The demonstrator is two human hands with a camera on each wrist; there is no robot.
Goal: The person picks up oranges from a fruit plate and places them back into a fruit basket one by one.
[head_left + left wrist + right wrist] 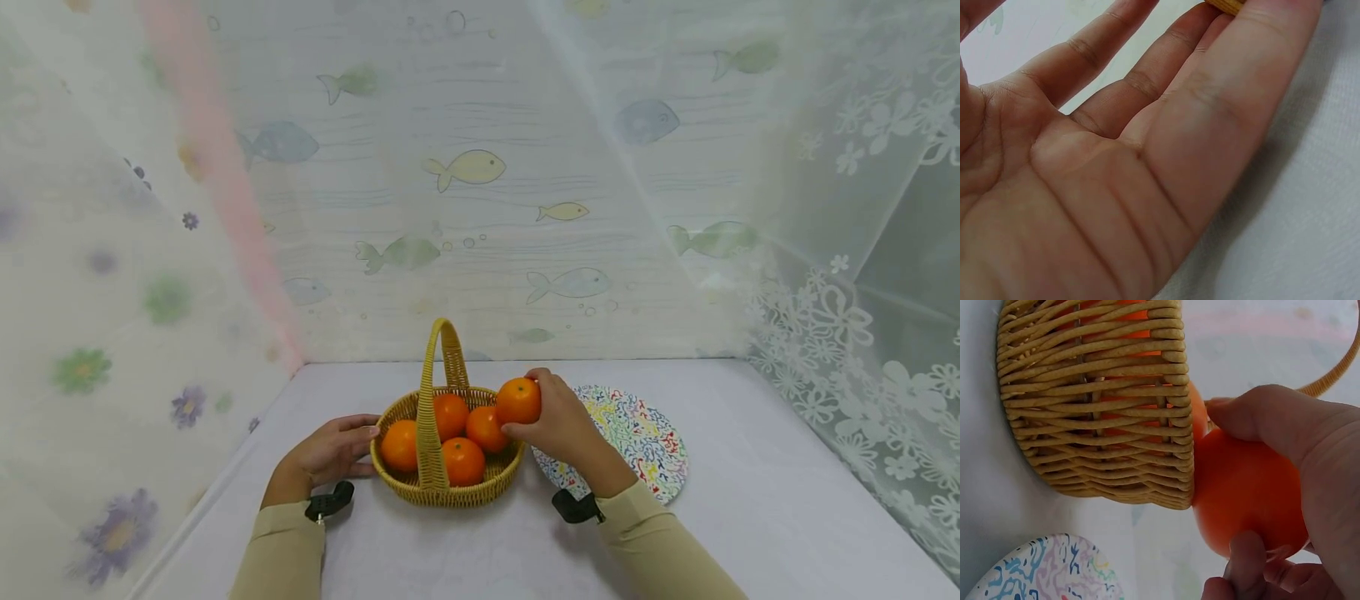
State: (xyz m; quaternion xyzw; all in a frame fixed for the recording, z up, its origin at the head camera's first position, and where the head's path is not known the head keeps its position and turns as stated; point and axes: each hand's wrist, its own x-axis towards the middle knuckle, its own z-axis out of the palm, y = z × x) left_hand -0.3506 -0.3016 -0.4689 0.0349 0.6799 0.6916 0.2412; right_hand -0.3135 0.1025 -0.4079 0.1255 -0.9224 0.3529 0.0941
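A yellow wicker basket (468,497) with a tall arched handle (429,417) stands on the table with several oranges in it, among them one orange (400,446) at its left side. My right hand (558,419) grips another orange (518,401) at the basket's right rim; in the right wrist view this orange (1244,487) sits against the rim, thumb on one side and fingers on the other. At the left rim, my left hand (337,450) touches the basket with its fingers extended. The left wrist view shows the palm (1085,206) and only a sliver of basket.
A round plate or mat (645,442) with a multicoloured squiggle pattern lies right of the basket, partly under my right forearm. White cloth (765,500) covers the table. A fish-patterned curtain (480,250) hangs behind, with flowered sheer fabric at both sides.
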